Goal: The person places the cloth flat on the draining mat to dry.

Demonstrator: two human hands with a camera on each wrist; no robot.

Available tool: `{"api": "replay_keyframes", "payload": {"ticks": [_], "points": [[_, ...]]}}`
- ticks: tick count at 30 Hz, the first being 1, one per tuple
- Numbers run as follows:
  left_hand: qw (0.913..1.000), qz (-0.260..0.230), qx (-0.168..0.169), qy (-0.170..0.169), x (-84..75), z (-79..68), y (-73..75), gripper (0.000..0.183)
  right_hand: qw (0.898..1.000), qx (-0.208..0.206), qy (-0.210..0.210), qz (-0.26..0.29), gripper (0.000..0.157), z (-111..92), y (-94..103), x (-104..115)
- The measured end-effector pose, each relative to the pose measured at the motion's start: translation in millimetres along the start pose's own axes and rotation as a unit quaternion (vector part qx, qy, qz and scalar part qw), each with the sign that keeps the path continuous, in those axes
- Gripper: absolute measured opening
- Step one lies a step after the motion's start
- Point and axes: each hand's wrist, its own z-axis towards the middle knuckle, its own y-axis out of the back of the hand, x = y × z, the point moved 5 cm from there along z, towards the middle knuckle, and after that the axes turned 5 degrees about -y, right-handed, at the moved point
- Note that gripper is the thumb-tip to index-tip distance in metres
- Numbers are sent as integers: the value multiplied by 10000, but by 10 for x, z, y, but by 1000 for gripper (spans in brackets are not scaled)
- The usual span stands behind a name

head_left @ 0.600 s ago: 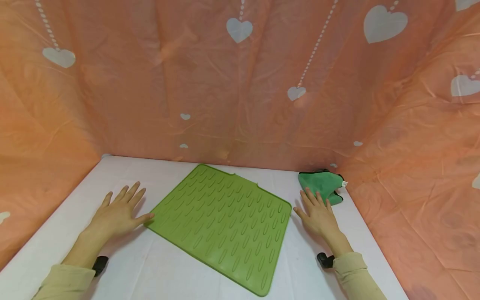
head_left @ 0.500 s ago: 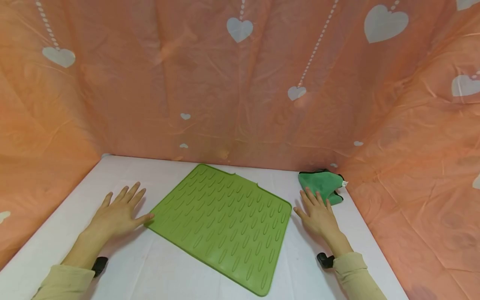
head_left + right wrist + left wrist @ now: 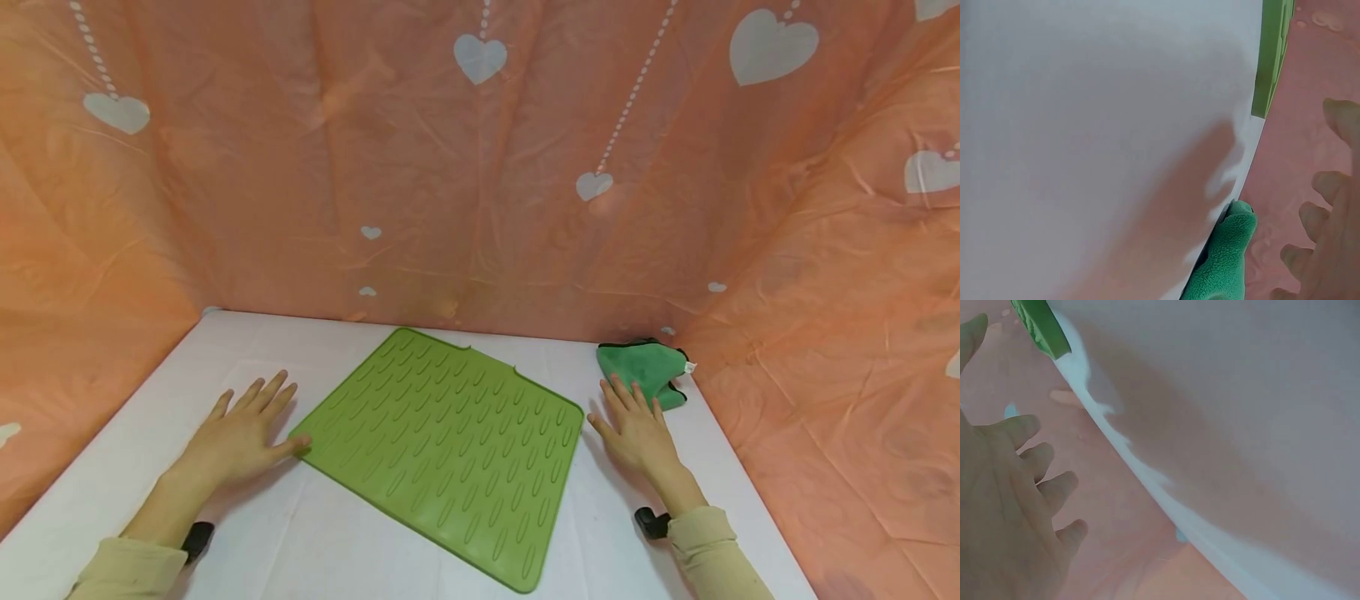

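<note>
A green rubbery mat [image 3: 442, 450] with raised oval ridges lies askew on the white table, a notch in its far edge. My left hand [image 3: 234, 440] is spread palm down at the mat's left corner, the thumb overlapping that corner in the head view. Near the mat's right side, my right hand [image 3: 639, 437] has its fingers spread too. Its fingertips overlap the near part of a crumpled green cloth [image 3: 633, 364] with dark edging and a white tag. Both wrist views show the left palm [image 3: 1004, 512] and right fingers [image 3: 1329, 212] raised over the tabletop, holding nothing.
The white tabletop [image 3: 337, 542] meets an orange curtain [image 3: 420, 167] with white hearts at the back and both sides. The cloth sits in the far right corner, close to the curtain. Each wrist carries a black device [image 3: 651, 522].
My left hand has shifted slightly right and nearer to me, its thumb now further over the mat's corner. The right hand, mat and cloth stay put.
</note>
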Motion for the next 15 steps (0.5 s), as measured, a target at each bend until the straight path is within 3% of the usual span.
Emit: {"api": "replay_keyframes", "payload": {"ticks": [15], "points": [[9988,164,132,-446,-122,35,-56,94,10000,-52,-15,-57,76,67,-9,-73]]}}
